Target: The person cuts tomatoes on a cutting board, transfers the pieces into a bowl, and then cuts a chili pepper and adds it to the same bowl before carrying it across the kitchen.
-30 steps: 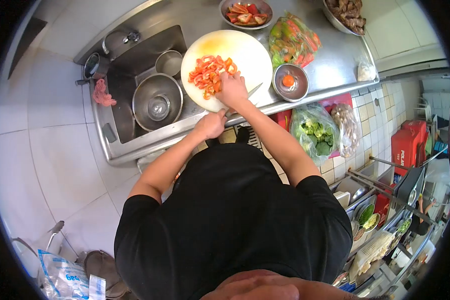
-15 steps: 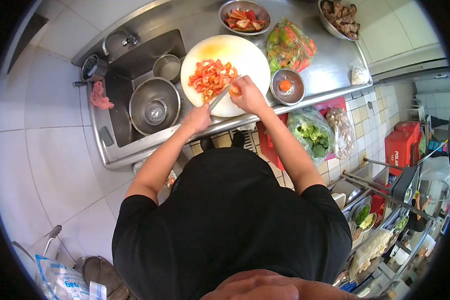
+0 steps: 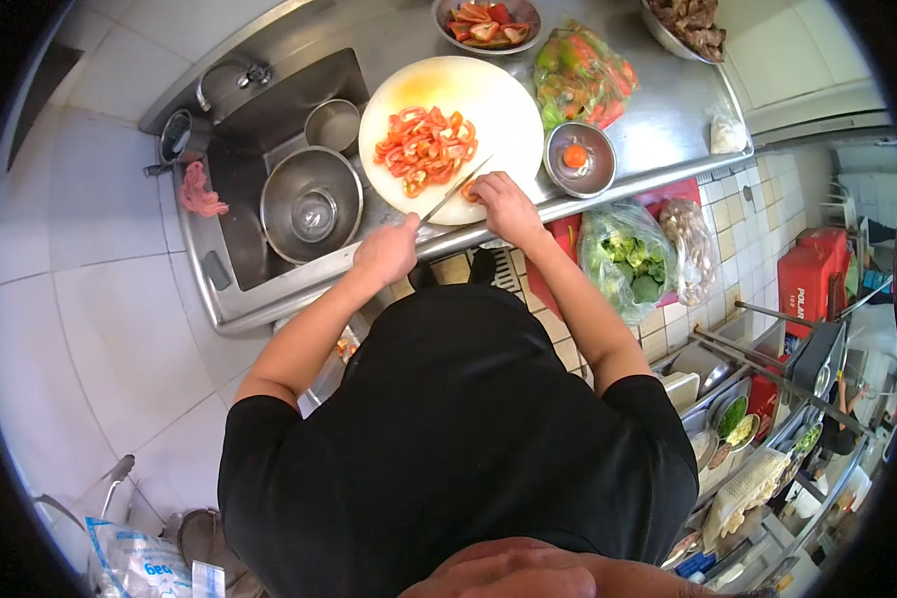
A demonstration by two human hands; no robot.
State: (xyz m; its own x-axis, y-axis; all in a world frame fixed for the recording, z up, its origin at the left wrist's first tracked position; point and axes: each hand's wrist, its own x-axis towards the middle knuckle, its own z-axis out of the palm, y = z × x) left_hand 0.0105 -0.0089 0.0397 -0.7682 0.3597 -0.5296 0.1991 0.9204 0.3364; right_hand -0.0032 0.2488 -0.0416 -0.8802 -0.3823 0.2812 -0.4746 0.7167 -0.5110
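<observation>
My left hand [image 3: 387,253] is closed round the handle of a knife [image 3: 455,187], its blade slanting up to the right over the round white cutting board [image 3: 508,110]. My right hand [image 3: 509,206] presses a tomato piece [image 3: 470,190] against the board beside the blade. Most of that piece is hidden by the fingers. A pile of cut tomato [image 3: 424,148] lies on the board, up and left of the blade. To the right of the board stands a small metal bowl [image 3: 580,184] with one whole tomato [image 3: 574,156] in it.
On the left is a sink [image 3: 231,189] holding metal bowls [image 3: 349,199]. Behind the board are a bowl of red pepper pieces [image 3: 486,25] and a bag of peppers [image 3: 581,75]. Bagged greens [image 3: 628,264] sit below the counter edge. A bowl of brown food [image 3: 690,25] stands far right.
The knife and my left hand have moved slightly down and left. My right hand has shifted down and right with the tomato piece, which now sits lower on the board. The view has shifted slightly.
</observation>
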